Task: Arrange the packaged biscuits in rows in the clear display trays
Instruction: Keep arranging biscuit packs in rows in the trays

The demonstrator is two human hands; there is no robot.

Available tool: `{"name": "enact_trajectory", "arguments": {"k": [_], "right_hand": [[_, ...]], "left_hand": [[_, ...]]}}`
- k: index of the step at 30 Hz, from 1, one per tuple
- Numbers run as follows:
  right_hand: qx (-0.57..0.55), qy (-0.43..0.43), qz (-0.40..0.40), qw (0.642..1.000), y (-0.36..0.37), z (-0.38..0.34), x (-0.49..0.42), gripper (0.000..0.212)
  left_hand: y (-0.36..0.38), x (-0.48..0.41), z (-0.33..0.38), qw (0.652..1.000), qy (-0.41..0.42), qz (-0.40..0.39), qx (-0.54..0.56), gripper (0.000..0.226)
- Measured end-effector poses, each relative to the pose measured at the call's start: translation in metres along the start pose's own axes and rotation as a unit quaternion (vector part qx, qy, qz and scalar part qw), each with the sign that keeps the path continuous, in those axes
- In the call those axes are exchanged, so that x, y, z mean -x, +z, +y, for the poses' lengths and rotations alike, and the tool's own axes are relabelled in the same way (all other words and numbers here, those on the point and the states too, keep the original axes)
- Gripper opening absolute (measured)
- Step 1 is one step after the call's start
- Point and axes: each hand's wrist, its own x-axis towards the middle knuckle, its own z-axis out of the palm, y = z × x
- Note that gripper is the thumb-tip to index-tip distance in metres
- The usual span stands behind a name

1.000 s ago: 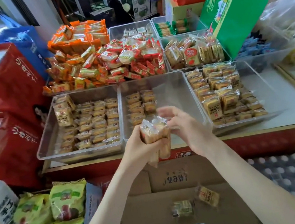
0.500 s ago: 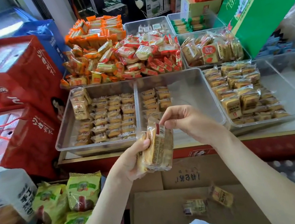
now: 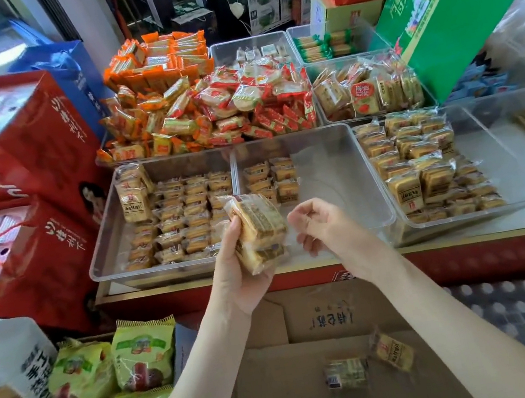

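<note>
We judge this is the feeding step. Our left hand grips a stack of biscuit packets from the side, raised over the near edge of the middle tray, where two short rows lie at the back left. Our right hand is just beside the stack, fingers loosely curled, holding nothing we can see. Next, it probably must pick one packet and set it in line with the rows.

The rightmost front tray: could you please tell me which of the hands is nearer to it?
Right. The right hand sits just left of the tray; the left hand, gripping a biscuit stack, is farther left.
</note>
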Motion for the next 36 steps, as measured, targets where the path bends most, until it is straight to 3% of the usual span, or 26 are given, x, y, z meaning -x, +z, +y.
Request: {"name": "enact_trajectory", "arguments": {"k": [4,8,12,18,21,23,25,27,28,31,36], "right_hand": [[-0.046,-0.023,-0.022,0.998,0.012,0.002,0.007,0.036],[0.081,-0.092,0.014,0.992,0.011,0.006,0.006,0.036],[0.282,-0.244,0.085,0.924,0.014,0.005,0.006,0.054],[0.368,-0.283,0.112,0.879,0.021,0.009,0.005,0.06],[0.344,-0.278,0.118,0.889,0.015,0.009,0.004,0.053],[0.266,-0.234,0.134,0.925,0.01,0.004,0.004,0.041],[0.04,-0.14,0.116,0.983,0.004,-0.005,0.006,0.03],[-0.215,-0.047,0.053,0.974,-0.001,-0.012,0.009,0.026],[-0.254,-0.029,0.021,0.966,-0.002,-0.014,0.01,0.028],[-0.17,-0.022,-0.034,0.985,0.003,-0.013,0.012,0.03],[0.054,-0.018,0.017,0.998,0.001,-0.005,0.005,0.027]], "left_hand": [[0.01,-0.003,-0.004,0.999,0.005,-0.03,0.04,0.067],[0.018,-0.002,-0.003,0.999,0.018,0.011,0.027,0.059],[0.021,0.001,0.0,0.995,0.033,0.054,-0.077,0.038],[0.026,0.003,-0.001,0.97,0.042,0.08,-0.228,0.043],[0.026,0.004,0.002,0.966,0.043,0.077,-0.242,0.044],[0.024,0.005,0.004,0.97,0.042,0.074,-0.229,0.045],[0.022,0.006,0.007,0.977,0.039,0.075,-0.194,0.043],[0.019,0.007,0.008,0.986,0.037,0.066,-0.146,0.035],[0.019,0.007,0.008,0.989,0.035,0.056,-0.135,0.034],[0.019,0.008,0.007,0.987,0.03,0.033,-0.157,0.041],[0.015,0.008,0.006,0.983,0.035,0.059,-0.173,0.059]]}}
